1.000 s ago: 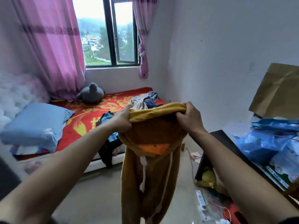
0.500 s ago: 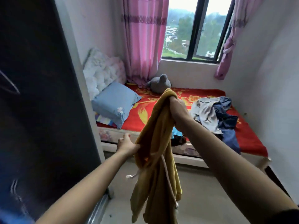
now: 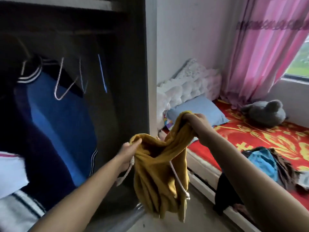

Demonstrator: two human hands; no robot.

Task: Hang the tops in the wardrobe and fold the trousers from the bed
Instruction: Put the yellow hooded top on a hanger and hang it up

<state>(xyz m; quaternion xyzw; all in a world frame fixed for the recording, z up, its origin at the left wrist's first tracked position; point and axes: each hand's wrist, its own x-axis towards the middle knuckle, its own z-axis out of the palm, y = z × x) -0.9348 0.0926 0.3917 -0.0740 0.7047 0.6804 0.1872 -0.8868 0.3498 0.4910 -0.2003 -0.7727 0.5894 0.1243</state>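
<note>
- The view has swung toward the wardrobe since half a second ago. Its dark open inside, with bare wire hangers and a hung blue garment, now fills the left half, and the window is almost out of sight.
- The yellow top, then bunched in a narrow hang, is now spread between both hands just right of the wardrobe's open front.
- The left hand grips one edge of the top's opening, fingers curled over the cloth, nearest the wardrobe.
- The right hand clamps the other edge, higher and farther from the wardrobe.
- The top's body and white drawcords hang below both hands.
- The bed, with a pile of clothes, lies right of the wardrobe.
</note>
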